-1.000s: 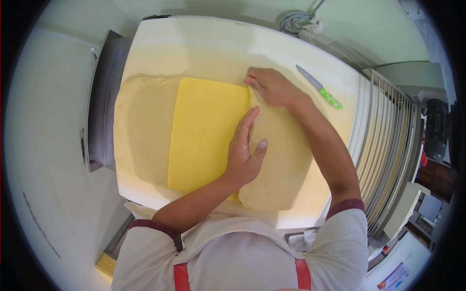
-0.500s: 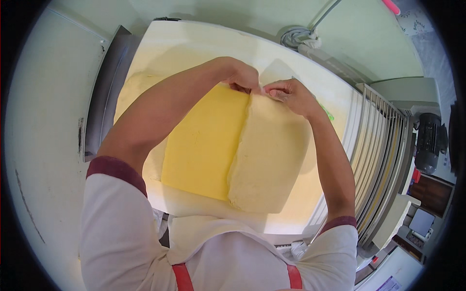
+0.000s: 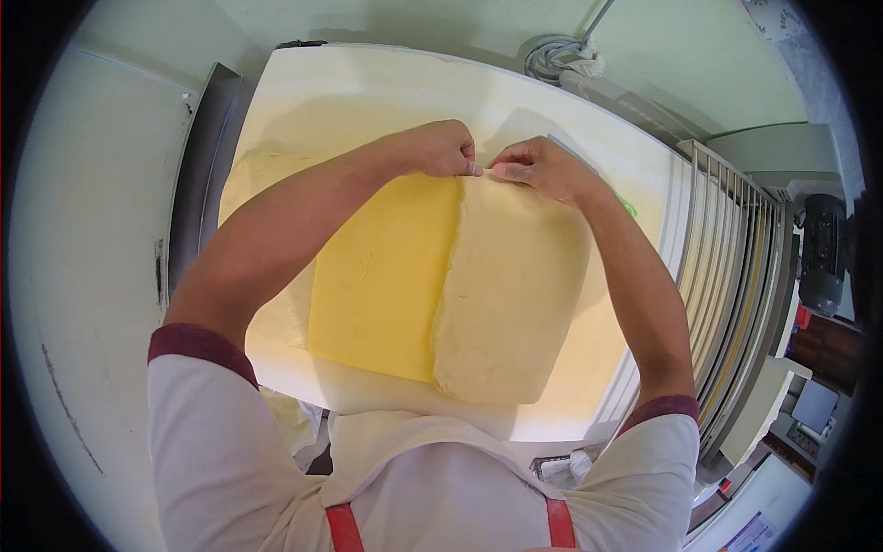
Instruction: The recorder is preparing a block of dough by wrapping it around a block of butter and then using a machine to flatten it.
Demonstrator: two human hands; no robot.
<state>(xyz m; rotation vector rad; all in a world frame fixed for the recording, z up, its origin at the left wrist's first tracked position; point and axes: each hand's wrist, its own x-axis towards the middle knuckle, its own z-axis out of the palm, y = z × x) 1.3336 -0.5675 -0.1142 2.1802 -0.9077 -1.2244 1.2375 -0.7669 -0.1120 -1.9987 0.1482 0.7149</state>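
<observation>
A flat yellow slab that looks like butter (image 3: 382, 276) lies on a pale sheet of dough (image 3: 280, 299), which shows past its left side. The dough's right part (image 3: 515, 285) is folded over the slab, its rough edge running down the middle. At the far end of that edge, my left hand (image 3: 447, 150) is closed, thumb and fingers pinching the dough's corner. Close beside it, my right hand (image 3: 541, 168) pinches the same far edge of the flap, fingers curled. The fingertips nearly meet, and the bit of dough between them is mostly hidden.
The dough lies on a white table (image 3: 386, 83). On the right stands a barred metal guard (image 3: 731, 212) with a dark motor (image 3: 821, 258) beyond. A grey cable coil (image 3: 555, 60) sits behind the table. A metal edge (image 3: 207, 175) rises at the left. Something green (image 3: 628, 207) lies by my right wrist.
My left hand has turned, its fingertips now showing at the dough's corner. My right hand has shifted slightly left along the edge. The whole view has tilted a little; the slab and flap lie as before.
</observation>
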